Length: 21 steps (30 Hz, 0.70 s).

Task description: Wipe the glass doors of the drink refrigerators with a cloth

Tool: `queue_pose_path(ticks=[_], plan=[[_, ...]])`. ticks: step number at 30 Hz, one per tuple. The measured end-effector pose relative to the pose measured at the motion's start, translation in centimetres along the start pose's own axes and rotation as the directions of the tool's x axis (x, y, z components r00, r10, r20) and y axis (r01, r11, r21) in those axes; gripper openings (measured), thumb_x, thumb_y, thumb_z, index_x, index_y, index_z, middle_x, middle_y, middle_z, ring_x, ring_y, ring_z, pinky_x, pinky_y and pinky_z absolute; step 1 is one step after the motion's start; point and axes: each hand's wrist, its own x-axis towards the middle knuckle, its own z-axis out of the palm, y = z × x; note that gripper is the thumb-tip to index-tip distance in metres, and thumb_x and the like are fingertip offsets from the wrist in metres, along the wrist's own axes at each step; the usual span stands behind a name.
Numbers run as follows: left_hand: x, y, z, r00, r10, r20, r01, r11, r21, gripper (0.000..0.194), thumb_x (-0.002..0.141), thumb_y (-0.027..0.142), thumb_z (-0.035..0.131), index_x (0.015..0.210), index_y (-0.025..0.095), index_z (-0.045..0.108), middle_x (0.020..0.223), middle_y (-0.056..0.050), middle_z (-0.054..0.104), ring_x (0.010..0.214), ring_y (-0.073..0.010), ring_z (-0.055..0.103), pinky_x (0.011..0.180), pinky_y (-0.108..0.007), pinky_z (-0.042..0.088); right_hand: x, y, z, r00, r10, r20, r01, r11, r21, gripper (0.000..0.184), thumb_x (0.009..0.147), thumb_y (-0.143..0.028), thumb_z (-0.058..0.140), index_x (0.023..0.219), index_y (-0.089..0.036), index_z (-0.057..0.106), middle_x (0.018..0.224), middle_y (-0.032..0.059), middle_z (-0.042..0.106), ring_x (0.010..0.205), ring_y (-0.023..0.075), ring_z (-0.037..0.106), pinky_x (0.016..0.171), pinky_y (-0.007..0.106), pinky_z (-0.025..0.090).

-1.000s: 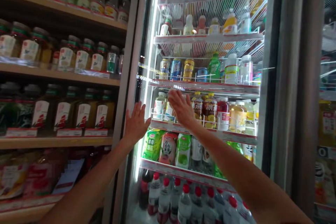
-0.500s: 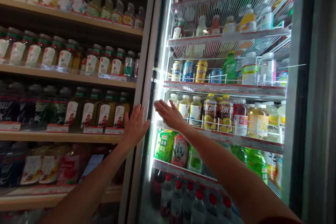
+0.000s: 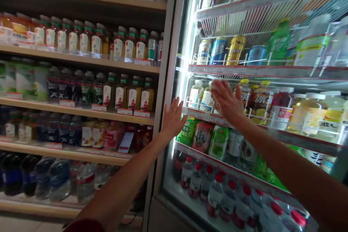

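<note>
My left hand (image 3: 173,119) is raised with its fingers spread, in front of the metal frame (image 3: 162,94) of a lit drinks cooler. Nothing is in it. My right hand (image 3: 227,100) reaches farther right, before the cooler's bottle shelf. Its fingers are outstretched, slightly blurred, and hold nothing. Around it stand a white-capped bottle (image 3: 195,94), dark tea bottles with yellow caps (image 3: 261,99) and a red drink bottle (image 3: 282,106). Below are a green carton-like pack (image 3: 186,131) and a reddish one (image 3: 202,136). I cannot tell whether either hand touches the cooler's glass.
Wooden shelves (image 3: 81,110) with rows of bottled drinks fill the left side. Cans (image 3: 218,50) and a green bottle (image 3: 278,40) stand on an upper cooler shelf. Red-capped bottles (image 3: 215,193) fill the cooler's bottom. A pale floor (image 3: 40,224) shows at lower left.
The view has come closer and tilted down, showing more low shelves. Both hands now appear farther right in the picture, my right one over the bottle row. Their fingers stay extended.
</note>
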Motion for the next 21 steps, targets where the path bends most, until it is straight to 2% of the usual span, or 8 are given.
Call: queue_pose_path(ticks=[2,7,10,12,14,17,19,21], plan=[[-0.6,1.8,0.8,0.998,0.053,0.018,-0.052,0.998,-0.028,0.056,0.089,0.04,0.032,0.138,0.011,0.026,0.147,-0.015,0.024,0.138,-0.0243,0.017,0.11,-0.052,0.013,-2.4,1.7,-1.8,1.0,0.017,0.011,-0.016,0.997,-0.069,0.047,0.085,-0.018,0.045,0.132,-0.024,0.041,0.148,0.0051,0.027,0.138,0.0247,0.018,0.11,0.057,0.007],[-1.1,6.3,2.1,0.982,0.182,-0.043,-0.185,0.979,-0.082,0.056,0.089,0.042,0.033,0.136,0.012,0.027,0.146,-0.014,0.027,0.138,-0.0231,0.016,0.111,-0.051,0.014,-9.4,3.0,-5.0,0.928,-0.313,0.202,0.331,0.942,-0.06,0.049,0.086,-0.018,0.047,0.133,-0.025,0.039,0.142,0.0028,0.039,0.136,0.0184,0.025,0.112,0.047,0.011],[-1.0,8.9,2.2,0.973,0.224,-0.058,-0.229,0.967,-0.115,0.057,0.089,0.042,0.033,0.137,0.012,0.027,0.146,-0.014,0.026,0.138,-0.0229,0.016,0.111,-0.05,0.014,-11.5,4.4,-6.7,0.999,-0.018,0.031,0.024,0.977,-0.212,0.043,0.086,-0.023,0.049,0.129,-0.02,0.046,0.145,0.0091,0.032,0.137,0.0234,0.022,0.111,0.048,0.01],[-1.3,10.7,2.2,0.969,0.237,-0.066,-0.245,0.959,-0.144,0.057,0.089,0.042,0.033,0.137,0.012,0.026,0.147,-0.014,0.026,0.138,-0.0224,0.015,0.111,-0.049,0.013,-13.4,4.9,-7.6,0.994,0.102,-0.05,-0.112,0.956,-0.27,0.041,0.086,-0.023,0.05,0.126,-0.018,0.05,0.148,0.0111,0.027,0.137,0.0258,0.019,0.111,0.049,0.011],[-2.0,12.4,2.3,0.962,0.262,-0.073,-0.271,0.946,-0.181,0.058,0.088,0.041,0.035,0.138,0.012,0.025,0.146,-0.014,0.026,0.138,-0.022,0.015,0.111,-0.049,0.012,-16.0,4.5,-8.1,0.997,-0.028,0.065,0.044,0.966,-0.254,0.04,0.086,-0.021,0.049,0.126,-0.02,0.05,0.147,0.0081,0.03,0.137,0.0237,0.02,0.112,0.048,0.012],[-3.2,14.4,2.9,0.944,0.319,-0.087,-0.33,0.916,-0.23,0.058,0.087,0.038,0.039,0.137,0.013,0.026,0.146,-0.014,0.027,0.138,-0.0225,0.015,0.112,-0.048,0.011,-19.3,4.0,-8.8,0.934,-0.214,0.286,0.267,0.95,-0.16,0.043,0.086,-0.02,0.049,0.128,-0.026,0.046,0.143,0.0009,0.038,0.136,0.0181,0.023,0.113,0.045,0.011],[-3.8,15.5,3.5,0.936,0.339,-0.094,-0.352,0.902,-0.249,0.057,0.086,0.035,0.041,0.137,0.012,0.028,0.146,-0.014,0.027,0.138,-0.0236,0.016,0.112,-0.048,0.012,-19.8,4.7,-9.5,0.971,-0.067,0.229,0.12,0.968,-0.222,0.045,0.086,-0.021,0.049,0.13,-0.028,0.044,0.144,0.0012,0.035,0.137,0.0186,0.022,0.113,0.046,0.011],[-4.4,16.5,4.0,0.936,0.338,-0.099,-0.352,0.899,-0.259,0.057,0.085,0.033,0.043,0.136,0.012,0.03,0.146,-0.015,0.028,0.138,-0.0247,0.015,0.112,-0.048,0.012,-19.6,5.9,-10.2,0.987,0.155,0.035,-0.136,0.941,-0.31,0.046,0.086,-0.021,0.049,0.131,-0.027,0.043,0.148,0.0036,0.026,0.138,0.0219,0.02,0.112,0.048,0.014]])
